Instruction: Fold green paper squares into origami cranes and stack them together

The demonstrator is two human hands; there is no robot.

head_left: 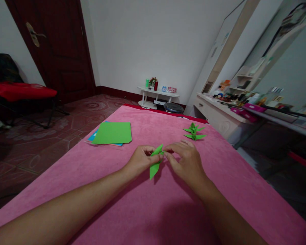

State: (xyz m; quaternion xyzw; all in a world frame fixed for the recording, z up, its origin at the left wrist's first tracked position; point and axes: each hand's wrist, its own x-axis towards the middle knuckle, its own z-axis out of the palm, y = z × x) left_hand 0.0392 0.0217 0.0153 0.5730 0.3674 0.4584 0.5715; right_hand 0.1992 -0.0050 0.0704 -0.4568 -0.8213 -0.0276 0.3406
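A folded piece of green origami paper (155,168) with pointed ends is held above the pink cloth, near the middle of the view. My left hand (142,159) grips it from the left, thumb pressed on its face. From the right, my right hand (185,160) pinches at its right edge with thumb and forefinger; the exact spot is partly hidden by the fingers. Beyond my right hand lie finished-looking green origami pieces (194,136) with spread points, close together. To the far left rests a stack of square paper (112,132), green on top with blue showing beneath.
The pink cloth (112,211) covers the surface under my hands. A low white table (158,91) with small items stands by the wall. On the right is a dresser (214,112) crowded with bottles; on the left, a chair with a red seat (22,92) near the door.
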